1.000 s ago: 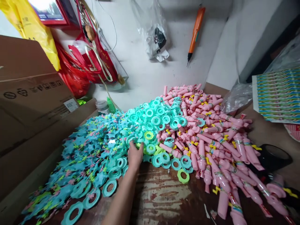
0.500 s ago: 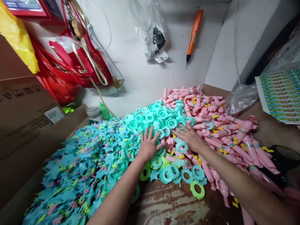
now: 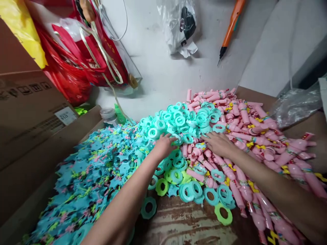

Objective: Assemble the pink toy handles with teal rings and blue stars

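Rings (image 3: 171,126) in teal lie heaped mid-table, with blue stars (image 3: 125,167) to the left and pink tubes (image 3: 260,140) to the right. The left hand (image 3: 165,148) rests at the heap's near side, fingers bent; I cannot tell whether they pinch a ring. The right hand (image 3: 219,144) lies where rings and tubes mix, fingers stretched and slightly apart, pinching nothing visible. The step in hand looks like handling the heap from 2 sides at once. A next move on the rings would call for the right fingers to keep clear of the tubes. Loose rings, 1 bright green ring (image 3: 223,213) among them, lie nearer on the table (image 3: 176,228).
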`<state>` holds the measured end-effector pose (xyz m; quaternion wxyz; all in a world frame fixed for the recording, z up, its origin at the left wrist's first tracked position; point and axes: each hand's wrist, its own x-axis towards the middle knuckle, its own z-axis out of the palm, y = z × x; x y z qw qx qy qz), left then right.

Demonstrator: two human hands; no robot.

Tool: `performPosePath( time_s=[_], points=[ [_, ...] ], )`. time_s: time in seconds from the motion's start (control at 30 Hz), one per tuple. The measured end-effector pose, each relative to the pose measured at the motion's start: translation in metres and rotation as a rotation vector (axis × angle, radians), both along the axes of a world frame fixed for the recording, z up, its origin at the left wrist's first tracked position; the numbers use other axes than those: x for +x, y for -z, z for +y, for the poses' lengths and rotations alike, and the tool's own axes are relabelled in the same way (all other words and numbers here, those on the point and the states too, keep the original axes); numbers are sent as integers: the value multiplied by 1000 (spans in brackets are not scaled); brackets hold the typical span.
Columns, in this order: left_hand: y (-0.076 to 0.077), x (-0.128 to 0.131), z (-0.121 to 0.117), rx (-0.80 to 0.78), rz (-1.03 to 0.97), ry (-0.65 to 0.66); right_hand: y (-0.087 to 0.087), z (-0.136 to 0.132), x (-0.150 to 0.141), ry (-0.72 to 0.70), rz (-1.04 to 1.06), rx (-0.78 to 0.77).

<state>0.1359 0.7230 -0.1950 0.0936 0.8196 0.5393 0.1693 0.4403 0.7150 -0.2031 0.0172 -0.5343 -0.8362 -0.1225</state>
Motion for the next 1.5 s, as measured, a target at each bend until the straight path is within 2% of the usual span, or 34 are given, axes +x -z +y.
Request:
performPosePath(
  time_s=[0.07,0.1,0.13,0.2,0.27,0.33,0.4,0.47,0.57,0.67,0.73,0.8,0.87,0.93,1.0,1.03,1.1,1.13,1.23,1.3,1.33,1.4,1.5],
  points=[
    [-5,-9,-27,4,-2,-31,1,-34,-15,44,37,7],
    [-2,-12,-42,10,2,-80,3,-49,-24,71,62,12],
    [4,-14,-56,15,8,-141,6,-61,-33,94,90,15],
    [25,-13,-80,12,23,-265,15,-74,-50,128,153,4],
    [53,-8,-92,4,29,-329,27,-72,-64,149,215,-39],
    [78,0,-95,9,3,-359,39,-62,-71,170,272,-92],
    [94,8,-95,10,-52,-381,48,-54,-72,178,324,-137],
    [99,14,-100,-3,-99,-383,53,-54,-70,161,362,-185],
    [97,19,-126,-82,-129,-330,53,-71,-63,89,386,-280],
    [82,18,-161,-244,-173,-265,41,-92,-55,-18,386,-365],
    [63,10,-178,-394,-207,-168,29,-97,-50,-73,372,-419],
    [34,-3,-185,-576,-236,-20,14,-93,-46,-98,353,-458],
    [2,-21,-180,-738,-252,78,0,-82,-44,-69,339,-453],
    [-25,-38,-167,-834,-285,109,-10,-70,-43,12,329,-387],
    [-40,-51,-150,-861,-386,137,-16,-59,-45,89,312,-279],
    [-43,-55,-141,-845,-452,141,-18,-56,-45,110,297,-224],
    [-37,-57,-122,-767,-548,120,-18,-51,-45,121,251,-126],
    [-30,-56,-113,-689,-558,68,-17,-48,-43,126,225,-77],
    [-2,-46,-88,-258,-458,-195,-16,-34,-29,158,152,73],
    [14,-41,-71,9,-369,-317,-17,-20,-14,142,101,127],
    [20,-40,-64,73,-341,-332,-17,-12,-5,113,70,131],
    [26,-43,-49,85,-343,-324,-19,-1,10,29,5,108],
    [19,-61,-34,74,-408,-383,-21,2,25,-87,-74,75]
  ],
)
